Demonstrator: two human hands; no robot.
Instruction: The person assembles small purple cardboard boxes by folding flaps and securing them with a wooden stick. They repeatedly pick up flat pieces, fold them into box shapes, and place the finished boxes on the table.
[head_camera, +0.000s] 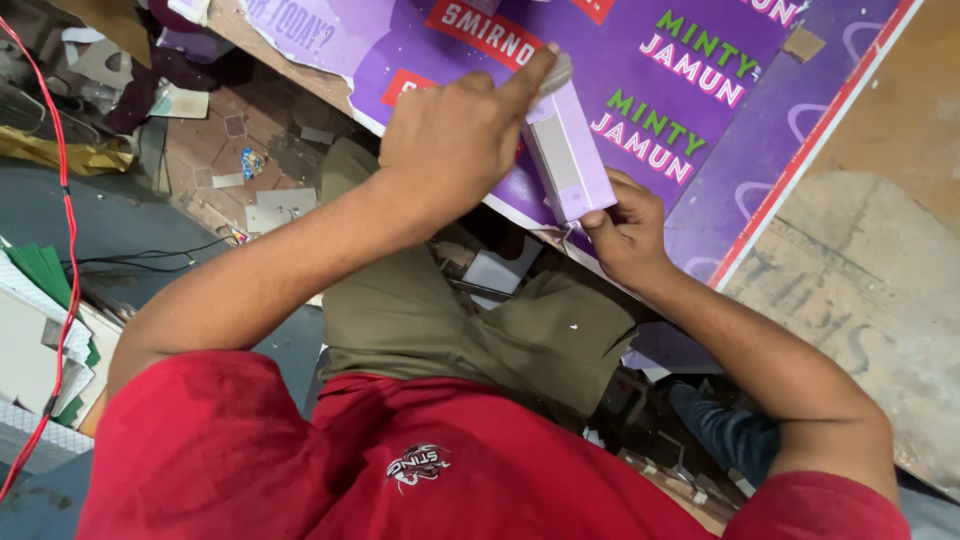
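The left hand presses its extended forefinger on the top end of a pale lilac rectangular cardboard box — the right hand pinches its lower end, above the purple printed sheet.

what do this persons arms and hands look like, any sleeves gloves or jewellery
Both hands are bare: the left hand and right hand show no gloves, rings, watch or bands. The forearms are uncovered too. Short red sleeves of a red T-shirt end near the upper arms. No cables or markings sit on the arms.
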